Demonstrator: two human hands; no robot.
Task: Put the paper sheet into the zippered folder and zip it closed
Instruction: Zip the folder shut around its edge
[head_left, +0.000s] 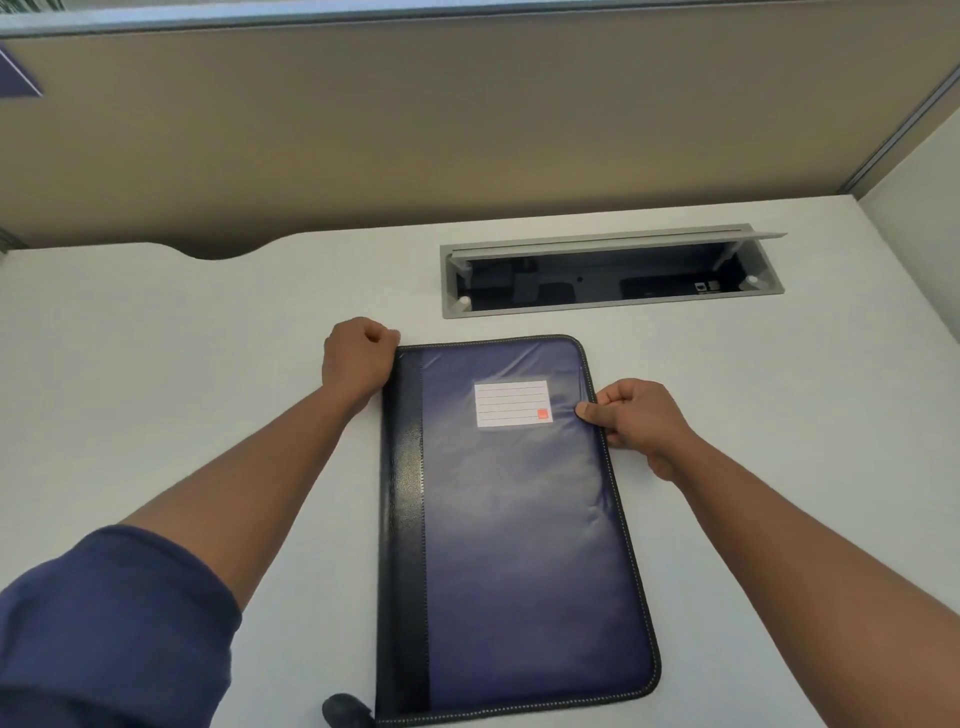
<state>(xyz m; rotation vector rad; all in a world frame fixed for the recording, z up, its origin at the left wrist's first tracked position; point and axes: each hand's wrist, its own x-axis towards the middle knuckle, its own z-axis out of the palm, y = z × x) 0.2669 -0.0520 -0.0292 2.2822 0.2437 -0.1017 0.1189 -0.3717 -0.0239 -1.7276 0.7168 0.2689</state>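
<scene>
A dark blue zippered folder (511, 525) lies closed and flat on the white desk, with a black spine along its left side and a white lined label near the top. My left hand (358, 361) is a closed fist at the folder's top left corner, where the zipper ends. My right hand (636, 423) pinches the folder's right edge near the top, thumb on the cover. No paper sheet is visible; whatever is inside the folder is hidden.
The white desk (182, 374) runs back to a tan partition wall (467, 130). An open grey cable tray (608, 273) is sunk into the desk just behind the folder. A small dark object (343, 709) pokes out at the folder's bottom left corner.
</scene>
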